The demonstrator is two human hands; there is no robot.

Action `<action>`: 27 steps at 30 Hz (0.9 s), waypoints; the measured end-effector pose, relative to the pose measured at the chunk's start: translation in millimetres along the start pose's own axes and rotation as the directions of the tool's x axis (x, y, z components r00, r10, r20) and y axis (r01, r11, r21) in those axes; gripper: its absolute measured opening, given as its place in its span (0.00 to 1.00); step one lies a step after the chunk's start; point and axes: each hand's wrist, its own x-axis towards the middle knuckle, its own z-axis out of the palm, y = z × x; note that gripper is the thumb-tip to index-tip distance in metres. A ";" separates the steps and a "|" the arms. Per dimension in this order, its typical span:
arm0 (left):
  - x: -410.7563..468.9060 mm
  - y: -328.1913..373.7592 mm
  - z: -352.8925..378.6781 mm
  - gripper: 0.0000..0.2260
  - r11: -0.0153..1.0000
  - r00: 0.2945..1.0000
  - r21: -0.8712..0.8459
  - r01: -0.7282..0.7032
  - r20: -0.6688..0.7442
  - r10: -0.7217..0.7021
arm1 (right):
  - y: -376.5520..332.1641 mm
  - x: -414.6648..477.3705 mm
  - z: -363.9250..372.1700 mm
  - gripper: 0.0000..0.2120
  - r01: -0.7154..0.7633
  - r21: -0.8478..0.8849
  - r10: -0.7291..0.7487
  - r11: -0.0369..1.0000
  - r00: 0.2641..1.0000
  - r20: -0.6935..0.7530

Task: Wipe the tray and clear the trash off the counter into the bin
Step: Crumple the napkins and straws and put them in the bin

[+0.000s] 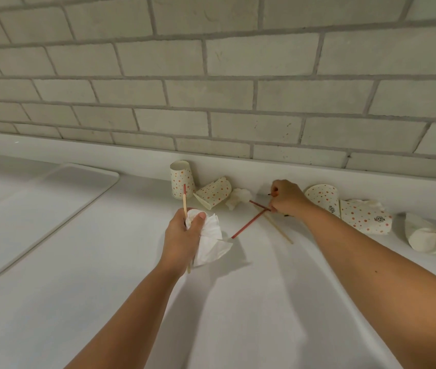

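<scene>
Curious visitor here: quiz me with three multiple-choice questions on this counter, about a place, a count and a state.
1. Where is the tray relative to the left hand? A) left of it B) right of it C) beneath it
2. How many dotted cups are on the counter? A) two B) four C) six
3. What is the left hand doing? A) resting open B) gripping a tissue and sticks C) holding a cup

1 A: the tray lies far left.
2 B: four show along the back.
3 B: its fingers curl round the tissue.

left hand gripping, right hand pinching
</scene>
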 end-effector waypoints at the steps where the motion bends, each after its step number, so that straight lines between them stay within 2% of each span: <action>1: -0.1 -0.5 -0.2 0.02 1.000 1.000 0.001 0.000 -0.001 0.000 | -1.3 2.2 3.1 0.06 0.015 -0.036 -0.015 0.999 1.000 -0.004; 4: -0.5 -2.1 0.8 0.02 1.000 1.000 0.006 0.004 -0.006 -0.004 | -2.2 8.6 20.9 0.13 0.029 -0.131 -0.026 0.991 0.999 0.018; 10: -2.0 -2.4 -2.0 0.03 1.000 1.000 0.009 -0.006 -0.018 0.006 | -2.1 15.8 36.5 0.08 -0.046 -0.214 0.059 0.976 0.997 0.053; 15: -2.4 -5.2 -4.2 0.04 1.000 1.000 0.025 0.003 -0.028 -0.002 | -0.7 2.7 22.2 0.08 -0.063 -0.277 0.116 0.959 0.977 0.179; 21: -7.9 -1.2 5.5 0.06 1.000 1.000 0.024 -0.016 0.009 0.016 | 6.0 -14.6 13.0 0.03 -0.051 -0.365 0.168 0.930 0.940 0.296; 25: -12.4 3.2 6.4 0.06 0.999 0.999 0.041 -0.027 0.021 0.026 | 1.4 -29.2 17.9 0.09 0.036 -0.581 0.180 0.813 0.933 0.311; 27: -13.8 4.3 2.9 0.06 0.999 0.999 0.044 -0.027 0.022 0.026 | 1.5 -32.3 19.7 0.11 0.062 -0.632 0.195 0.772 0.924 0.329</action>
